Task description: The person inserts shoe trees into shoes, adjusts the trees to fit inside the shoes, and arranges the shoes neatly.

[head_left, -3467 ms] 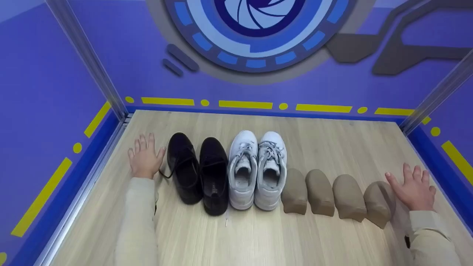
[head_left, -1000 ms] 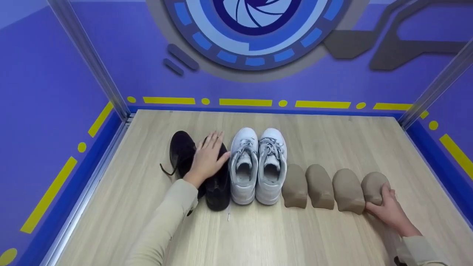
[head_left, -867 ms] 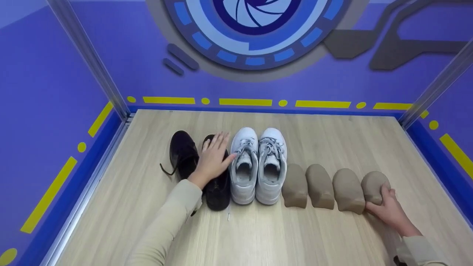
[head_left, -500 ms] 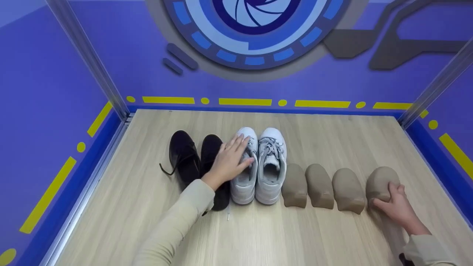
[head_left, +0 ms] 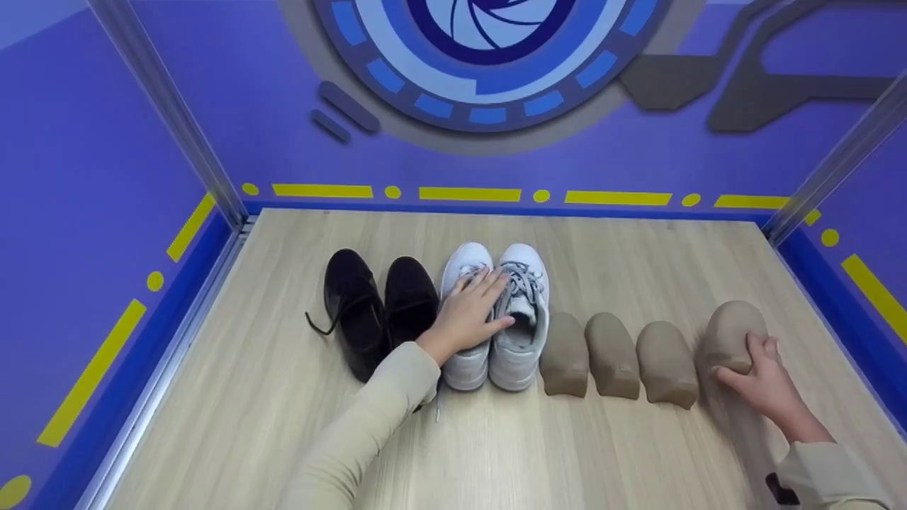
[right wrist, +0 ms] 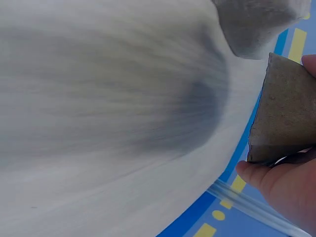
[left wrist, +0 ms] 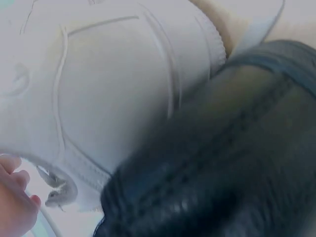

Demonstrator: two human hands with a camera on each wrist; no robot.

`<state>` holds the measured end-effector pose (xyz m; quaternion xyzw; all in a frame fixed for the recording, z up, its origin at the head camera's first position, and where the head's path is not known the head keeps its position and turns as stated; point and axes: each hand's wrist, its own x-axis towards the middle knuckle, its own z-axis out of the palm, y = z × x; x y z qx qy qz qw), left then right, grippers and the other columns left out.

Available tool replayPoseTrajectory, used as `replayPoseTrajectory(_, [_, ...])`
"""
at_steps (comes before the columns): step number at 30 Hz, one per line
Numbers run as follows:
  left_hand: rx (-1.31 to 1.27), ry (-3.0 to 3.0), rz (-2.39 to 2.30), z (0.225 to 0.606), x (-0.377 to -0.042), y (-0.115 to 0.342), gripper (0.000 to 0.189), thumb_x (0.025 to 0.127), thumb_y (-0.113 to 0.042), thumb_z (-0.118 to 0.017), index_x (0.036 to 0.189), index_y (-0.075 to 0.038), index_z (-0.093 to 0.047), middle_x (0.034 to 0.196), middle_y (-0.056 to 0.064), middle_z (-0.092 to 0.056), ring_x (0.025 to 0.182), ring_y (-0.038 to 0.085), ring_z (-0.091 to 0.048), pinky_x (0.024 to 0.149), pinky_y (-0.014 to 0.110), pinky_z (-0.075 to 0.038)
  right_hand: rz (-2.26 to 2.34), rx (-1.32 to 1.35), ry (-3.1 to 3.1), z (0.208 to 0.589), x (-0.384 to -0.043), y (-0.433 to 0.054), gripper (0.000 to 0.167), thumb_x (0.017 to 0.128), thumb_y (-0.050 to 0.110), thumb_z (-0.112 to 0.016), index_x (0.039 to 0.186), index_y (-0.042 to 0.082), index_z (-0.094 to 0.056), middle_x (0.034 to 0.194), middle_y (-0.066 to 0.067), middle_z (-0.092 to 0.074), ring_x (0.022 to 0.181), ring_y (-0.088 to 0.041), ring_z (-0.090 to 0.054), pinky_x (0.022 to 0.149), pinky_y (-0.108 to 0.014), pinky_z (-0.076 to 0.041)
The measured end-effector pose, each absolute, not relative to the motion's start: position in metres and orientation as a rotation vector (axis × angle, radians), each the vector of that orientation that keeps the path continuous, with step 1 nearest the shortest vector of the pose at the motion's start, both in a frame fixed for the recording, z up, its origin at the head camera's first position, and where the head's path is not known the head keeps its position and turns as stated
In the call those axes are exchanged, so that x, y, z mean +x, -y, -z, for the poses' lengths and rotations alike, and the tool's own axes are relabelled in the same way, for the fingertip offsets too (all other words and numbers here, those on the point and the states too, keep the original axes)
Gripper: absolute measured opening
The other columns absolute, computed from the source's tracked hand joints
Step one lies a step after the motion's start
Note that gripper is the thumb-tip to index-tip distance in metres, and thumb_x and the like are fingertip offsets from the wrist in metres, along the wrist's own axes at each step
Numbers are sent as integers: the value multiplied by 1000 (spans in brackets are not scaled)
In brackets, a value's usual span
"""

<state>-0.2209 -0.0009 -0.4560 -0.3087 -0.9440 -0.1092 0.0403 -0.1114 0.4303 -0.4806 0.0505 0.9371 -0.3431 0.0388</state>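
My right hand (head_left: 769,382) pinches a brown toe-shaped shoe insert (head_left: 730,329) between thumb and fingers. It is raised over the tabletop at the right; the right wrist view shows the flat back end of this insert (right wrist: 281,108), with the thumb at its lower edge. My left hand (head_left: 468,315) lies with extended fingers over the left white sneaker (head_left: 466,372), its fingertips reaching the right white sneaker (head_left: 528,347). Much of the left sneaker's opening is hidden beneath it. In the left wrist view, fingers show beside a white sneaker (left wrist: 113,84).
Two black lace-up shoes (head_left: 411,287) stand left of the sneakers, with a loose lace (head_left: 320,327) out to the side. Several more brown inserts (head_left: 613,358) are lined up right of the sneakers. Blue panels (head_left: 453,170) enclose the wooden tabletop (head_left: 538,453).
My left hand has moved right, from beside the black shoes across them to the white sneakers. My right hand has taken hold of the rightmost insert and lifted it away from the row.
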Motion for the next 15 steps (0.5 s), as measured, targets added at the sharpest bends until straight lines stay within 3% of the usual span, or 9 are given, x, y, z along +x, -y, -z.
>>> replayPoseTrajectory(8, [-959,2900,286,459,-221,-12,68,83,-46,-51,139,-14,-28,144,3,-29,133,20,-25,106,44,-22,1096,101,-2815,471,-116,-422,92,85,28,-56,134,-9,12,131,-34,31,120,-54,17,94,-67,-8])
replayPoseTrajectory(15, [-948,2931,274,461,-222,-22,64,83,-44,-53,137,-16,-32,143,1,-31,133,18,-25,106,43,-22,1076,63,-2800,466,-119,-412,92,82,24,-58,135,-11,9,133,-36,27,121,-56,13,94,-67,-10])
